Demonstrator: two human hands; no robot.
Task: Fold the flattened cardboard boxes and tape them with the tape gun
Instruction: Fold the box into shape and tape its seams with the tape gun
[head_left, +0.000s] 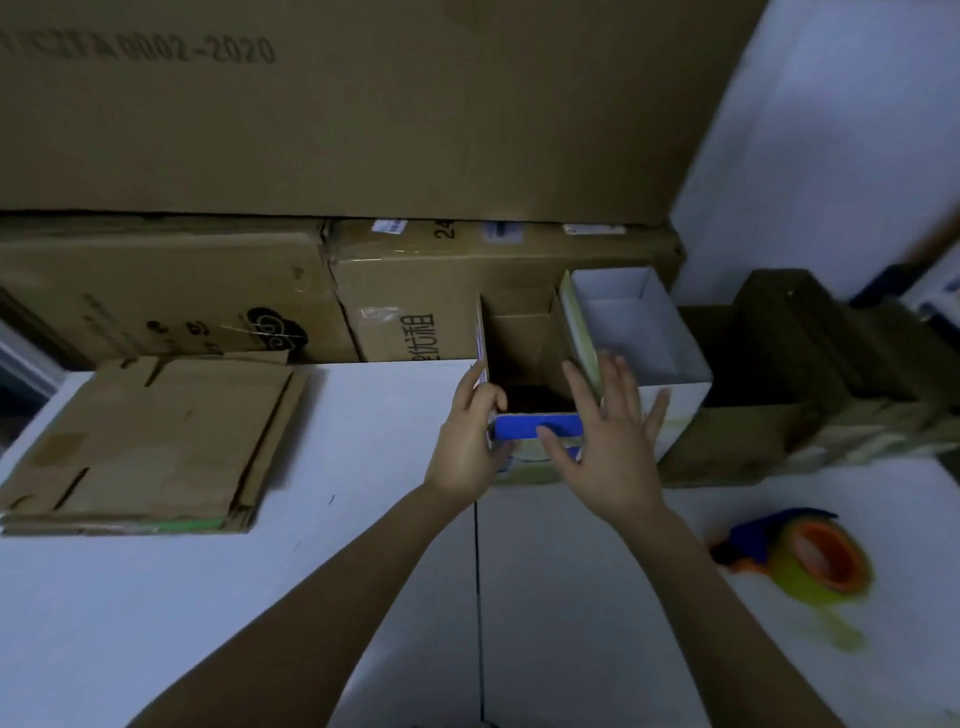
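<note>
A: Trying to place the small open box (517, 427) here. Anywhere obvious?

B: Dead centre on the white table (156, 597), at 12 o'clock from the forearms. Stands upright, open on top, with a blue band along the near face.

A: And the left hand (465, 441)?

B: Clamped on the box's near corner at 9 o'clock, with fingers curled round that wall.

A: Same deal for the right hand (618, 457)?

B: Nope. Spread wide, with fingers straight and apart, gripping nothing. Lays the thumb across the blue band and reaches the fingers up along the wall at 3 o'clock. Can't tell about real contact up there, too blurry.

A: Anything next door?

B: Yep, a white open box (639, 332) just beside the small one at 3 o'clock, then some brown folded boxes (737, 441) further out the same way.

A: Spotted the flat stuff?

B: Got a stack of flattened cardboard (156, 441) lying at 9 o'clock, well apart from the hands.

A: Any sign of the tape gun (800, 556)?

B: Down at 4 o'clock on the table, with a blue handle, orange core and yellowish roll. Well apart from both hands, untouched.

A: Background?

B: Just big brown cartons (332, 104) stacked along 12 o'clock, behind everything.
</note>
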